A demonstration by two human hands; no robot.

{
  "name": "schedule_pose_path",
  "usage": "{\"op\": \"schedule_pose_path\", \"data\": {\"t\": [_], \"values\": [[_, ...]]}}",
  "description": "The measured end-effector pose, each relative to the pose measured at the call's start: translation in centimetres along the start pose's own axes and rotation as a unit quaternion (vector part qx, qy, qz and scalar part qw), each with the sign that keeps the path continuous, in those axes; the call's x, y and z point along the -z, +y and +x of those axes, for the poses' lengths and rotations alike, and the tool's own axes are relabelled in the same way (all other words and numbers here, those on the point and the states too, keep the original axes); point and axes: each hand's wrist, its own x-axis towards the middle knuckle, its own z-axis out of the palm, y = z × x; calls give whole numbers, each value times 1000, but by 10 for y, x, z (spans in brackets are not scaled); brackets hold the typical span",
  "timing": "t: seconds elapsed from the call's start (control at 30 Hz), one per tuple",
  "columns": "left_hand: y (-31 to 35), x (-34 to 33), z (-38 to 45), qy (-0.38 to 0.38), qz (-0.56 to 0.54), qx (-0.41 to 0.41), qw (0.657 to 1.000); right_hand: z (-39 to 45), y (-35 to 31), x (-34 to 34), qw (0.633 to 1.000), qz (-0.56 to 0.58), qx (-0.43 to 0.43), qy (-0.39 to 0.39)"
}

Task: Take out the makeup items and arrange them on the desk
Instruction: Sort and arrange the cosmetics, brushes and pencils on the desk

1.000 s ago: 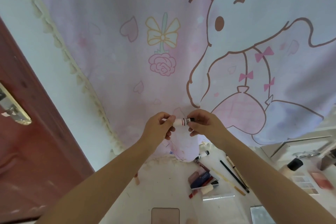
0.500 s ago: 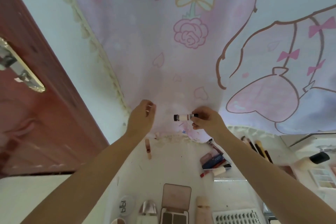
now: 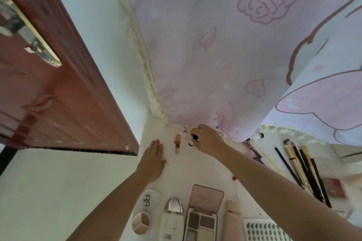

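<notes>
Makeup items lie along the white desk (image 3: 195,170)'s near edge, among them an open eyeshadow palette (image 3: 201,219) and a round compact (image 3: 141,222). Farther on, the left hand (image 3: 151,159) rests flat, fingers straight. Beyond it, the right hand (image 3: 206,140) pinches a small tube (image 3: 193,140) just beside a pink lipstick (image 3: 177,143), near the curtain (image 3: 215,55).

The white desk (image 3: 203,170) carries a peach lip tube (image 3: 177,143), an open eyeshadow palette (image 3: 202,219), a round three-shade compact (image 3: 141,222), a lash tray (image 3: 263,230) and a row of pencils and brushes (image 3: 301,170).
</notes>
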Motion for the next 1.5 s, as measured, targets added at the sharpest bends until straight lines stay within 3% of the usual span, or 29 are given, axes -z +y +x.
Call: {"op": "schedule_pose_path", "data": {"t": [0.4, 0.8, 1.07, 1.17, 1.5], "values": [[-4, -14, 2, 11, -1, -5, 1000, 17, -11, -11, 1000, 2, 5, -29], [0, -4, -2, 9, -20, -3, 1000, -1, 12, -7, 996, 77, -30, 20], [10, -7, -31, 77, 39, -22, 996, -65, 116, -5, 979, -136, -140, -63], [23, -6, -36, 93, 19, -49, 994, -73, 127, -8, 970, -182, -124, -104], [70, 16, -41, 116, -9, -124, 985, -64, 134, -2, 964, -241, -35, -106]]}}
